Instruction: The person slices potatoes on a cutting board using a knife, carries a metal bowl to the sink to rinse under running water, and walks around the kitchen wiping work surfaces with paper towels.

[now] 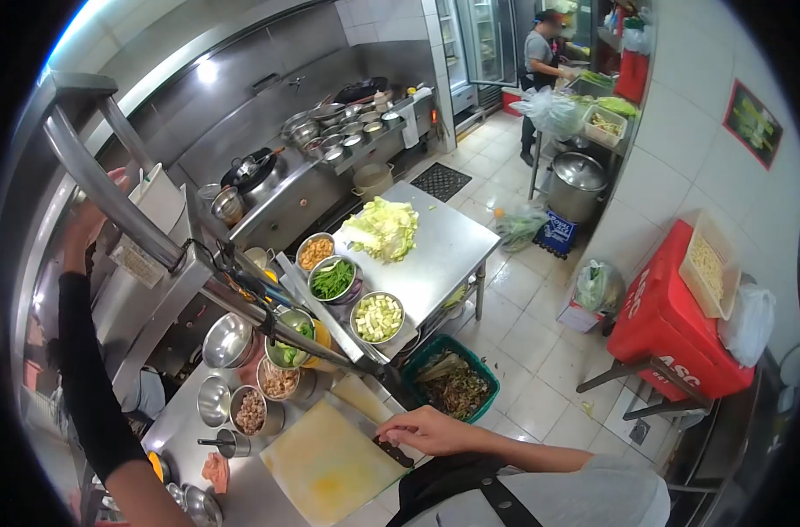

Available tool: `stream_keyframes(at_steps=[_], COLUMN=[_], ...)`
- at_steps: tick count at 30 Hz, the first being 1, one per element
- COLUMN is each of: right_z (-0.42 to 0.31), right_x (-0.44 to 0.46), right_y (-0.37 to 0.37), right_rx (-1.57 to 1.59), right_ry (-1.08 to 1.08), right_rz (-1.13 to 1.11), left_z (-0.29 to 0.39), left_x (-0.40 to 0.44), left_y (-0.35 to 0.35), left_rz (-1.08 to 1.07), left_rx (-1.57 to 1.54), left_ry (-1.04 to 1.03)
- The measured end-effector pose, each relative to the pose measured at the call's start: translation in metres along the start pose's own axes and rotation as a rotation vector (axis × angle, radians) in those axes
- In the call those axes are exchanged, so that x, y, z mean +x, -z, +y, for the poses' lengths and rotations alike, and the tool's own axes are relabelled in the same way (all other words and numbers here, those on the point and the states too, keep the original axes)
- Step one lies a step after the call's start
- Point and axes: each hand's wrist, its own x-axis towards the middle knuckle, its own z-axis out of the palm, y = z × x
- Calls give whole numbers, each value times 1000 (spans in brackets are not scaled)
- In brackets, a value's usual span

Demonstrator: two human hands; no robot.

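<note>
My right hand is at the right edge of a worn, yellow-stained cutting board, its fingers curled over the dark handle of a knife. Whether the fingers grip the handle is hard to see. On the far left my left arm, in a black sleeve, reaches up beside the steel shelf; my left hand shows dimly behind the shelf post, its fingers hidden. Near the board are a steel pot of chopped meat, another of pale meat pieces and a small steel container.
A steel table holds chopped cabbage and bowls of cut vegetables. A green bin of scraps stands on the floor. Red cooler at right, stove behind. A person works at the back.
</note>
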Motion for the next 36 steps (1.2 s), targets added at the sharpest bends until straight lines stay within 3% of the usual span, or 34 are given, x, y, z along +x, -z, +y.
stream_keyframes(at_steps=[5, 11, 14, 16, 17, 20, 24, 26, 28, 32, 35, 36], right_z=[6, -15, -31, -46, -64, -77, -106, -120, -140, -160, -156, -148], right_x=[-9, 5, 18, 26, 27, 36, 38, 42, 46, 60, 75, 83], right_y=[1, -5, -25, -53, -64, -140, -258, -322, -375, -475, -555, -586], right_rx=[-38, -140, -226, -237, -244, -104, -186, -247, -266, -376, -333, -310], right_ry=[-49, -44, 6, 87, -16, 216, 280, 360, 408, 462, 396, 386], right_rz=[141, 140, 151, 192, 98, 236, 175, 261, 298, 327, 262, 241], left_z=[22, 17, 58, 64, 67, 65, 89, 89, 86, 73, 43, 23], left_x=[12, 18, -33, -68, -89, -199, -463, -580, -691, -836, -930, -955], left_y=[-25, -29, -23, 2, 18, 61, 59, 70, 88, 146, 180, 194], left_rz=[-40, -99, 91, 136, 157, 139, 117, 131, 20, -542, -767, -690], left_rx=[9, 48, -64, 109, 198, 362, 229, 417, 369, 292, 383, 279], left_ry=[32, -94, 73, -51, -116, -317, -450, -487, -402, -341, -250, -216])
